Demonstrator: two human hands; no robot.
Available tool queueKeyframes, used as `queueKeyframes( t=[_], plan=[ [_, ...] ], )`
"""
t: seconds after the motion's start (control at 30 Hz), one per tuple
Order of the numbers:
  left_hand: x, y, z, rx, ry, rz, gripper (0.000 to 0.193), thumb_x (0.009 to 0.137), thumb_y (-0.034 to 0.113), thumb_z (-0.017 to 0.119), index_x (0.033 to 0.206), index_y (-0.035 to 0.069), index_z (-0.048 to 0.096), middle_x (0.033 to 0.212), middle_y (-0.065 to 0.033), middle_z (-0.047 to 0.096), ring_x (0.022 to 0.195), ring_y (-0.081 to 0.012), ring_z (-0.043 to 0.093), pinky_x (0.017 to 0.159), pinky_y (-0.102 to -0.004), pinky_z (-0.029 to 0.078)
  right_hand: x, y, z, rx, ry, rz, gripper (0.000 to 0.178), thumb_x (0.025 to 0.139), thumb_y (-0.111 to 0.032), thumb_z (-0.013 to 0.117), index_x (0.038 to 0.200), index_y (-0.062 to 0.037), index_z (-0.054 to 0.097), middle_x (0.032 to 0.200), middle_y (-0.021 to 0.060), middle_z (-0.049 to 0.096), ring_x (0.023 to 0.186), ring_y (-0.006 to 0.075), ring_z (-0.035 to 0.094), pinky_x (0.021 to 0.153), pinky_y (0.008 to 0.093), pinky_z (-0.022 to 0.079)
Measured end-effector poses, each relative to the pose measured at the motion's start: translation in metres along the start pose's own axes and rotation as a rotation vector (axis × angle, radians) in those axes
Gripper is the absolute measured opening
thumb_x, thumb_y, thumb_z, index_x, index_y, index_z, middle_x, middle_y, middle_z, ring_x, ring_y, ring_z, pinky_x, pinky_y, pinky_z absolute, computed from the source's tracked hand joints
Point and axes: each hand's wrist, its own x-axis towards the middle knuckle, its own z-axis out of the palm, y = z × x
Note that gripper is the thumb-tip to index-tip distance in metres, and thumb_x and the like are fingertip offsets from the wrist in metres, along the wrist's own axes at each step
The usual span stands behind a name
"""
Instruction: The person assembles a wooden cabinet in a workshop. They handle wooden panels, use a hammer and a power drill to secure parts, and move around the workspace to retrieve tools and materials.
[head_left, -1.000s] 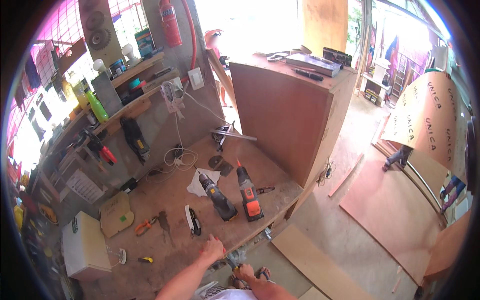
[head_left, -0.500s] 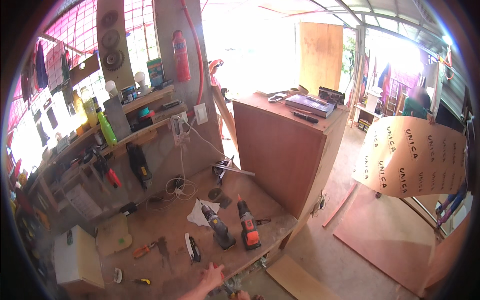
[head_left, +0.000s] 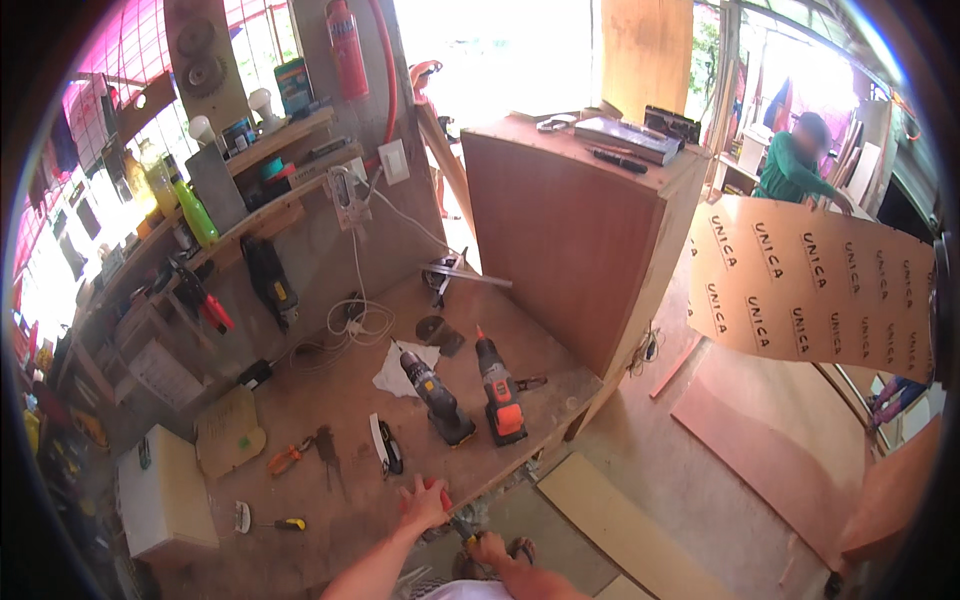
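At the bench's front edge my left hand [head_left: 427,506] is closed over a red object, mostly covered by the fingers, so its kind is unclear. Just below and to the right, my right hand [head_left: 489,549] grips a tool with a yellow-and-black handle [head_left: 467,534]; its dark front part points up toward the left hand. A black-and-white folding knife-like tool [head_left: 385,446] lies beyond my left hand. Two cordless drills rest farther back, a grey-and-yellow one [head_left: 437,400] and an orange-and-black one [head_left: 499,393].
Orange-handled pliers [head_left: 288,458], a yellow-handled screwdriver [head_left: 288,524] and a white box [head_left: 163,490] are on the bench's left side. A wooden cabinet [head_left: 560,225] stands at its right end. Boards [head_left: 620,520] lie on the floor. A person in green [head_left: 795,165] handles a large printed sheet [head_left: 810,285].
The view has tilted down, showing more of my forearms and right hand. Across the room, the person in green has come into fuller view, leaning over the printed sheet.
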Motion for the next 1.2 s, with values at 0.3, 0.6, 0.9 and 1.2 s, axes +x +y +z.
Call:
queueKeyframes(
  t=[0.3,0.6,0.9,1.2],
  plan=[
    [0.015,-0.034,0.034,0.047,0.144,0.104,0.085,0.091,0.024,0.075,0.165,0.027,0.034,0.169,-0.0302,0.027,0.154,-0.0506,0.032,0.118,-0.0761,0.023,0.002,-0.017,-0.011,-0.034,-0.044,0.090,0.052,0.089,-0.043,0.071,0.114,0.0027,0.075,0.118,0.0294,0.073,0.108,0.0458,0.071,0.093,0.0519,0.057],
    [0.007,0.012,-0.027,0.054,-0.042,0.105,0.098,0.070,0.026,0.087,0.156,0.033,0.041,0.141,-0.0269,0.046,0.132,-0.0508,0.055,0.109,-0.0546,0.051,0.004,-0.003,-0.020,0.118,0.028,0.061,0.050,0.083,-0.042,0.079,0.100,0.0051,0.078,0.100,0.0317,0.074,0.099,0.0482,0.073,0.089,0.0535,0.059],
    [0.013,-0.009,-0.001,0.043,0.156,0.221,0.063,0.072,0.021,0.086,0.132,0.023,0.067,0.132,-0.0192,0.052,0.124,-0.0423,0.058,0.108,-0.0479,0.048,-0.003,-0.007,-0.024,0.136,0.033,0.066,0.052,0.084,-0.044,0.080,0.097,0.0060,0.078,0.102,0.0320,0.074,0.098,0.0494,0.071,0.089,0.0528,0.058],
    [0.015,-0.014,-0.003,-0.060,0.107,0.165,0.059,0.067,0.021,0.088,0.124,0.024,0.071,0.135,-0.0146,0.054,0.128,-0.0368,0.055,0.117,-0.0533,0.032,0.006,0.001,-0.014,0.108,-0.008,0.063,0.049,0.085,-0.044,0.079,0.102,0.0010,0.079,0.106,0.0315,0.074,0.103,0.0490,0.071,0.092,0.0532,0.058]
  ],
)
